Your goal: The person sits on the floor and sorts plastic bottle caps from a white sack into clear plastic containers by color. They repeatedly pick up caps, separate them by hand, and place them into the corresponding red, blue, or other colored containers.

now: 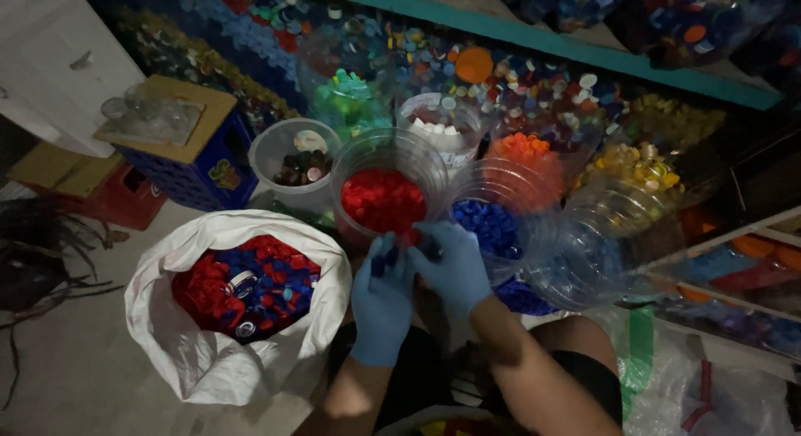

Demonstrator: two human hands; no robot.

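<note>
Both hands in thin blue rubbery gloves, close together at centre. Left hand (381, 307) pinches a small dark blue bottle cap (382, 261) btwn thumb and fingertips, cap sitting just above the glove, right by the rim of the red tub. Right hand (455, 265) is curled, fingers bent inward w/ something small and dark at the tips; can't tell if it's actually gripped (too dim, too blurry).

Just in front of the hands: clear plastic tub of red caps (384, 198), round, glossy wall, filled w/ little ridged discs. Beside it on the right, a clear tub of blue caps (492, 227), same shape. Farther right a see-through ribbed jug (601, 252) lies tilted.

Left of the hands: white woven sack (204, 361), mouth rolled open, crinkly, holding mixed red and blue caps (250, 286) plus a couple of metal rings.

Behind: tub of orange caps (526, 148), tub of white caps (438, 127), blue crate (204, 165) w/ cardboard on top.
</note>
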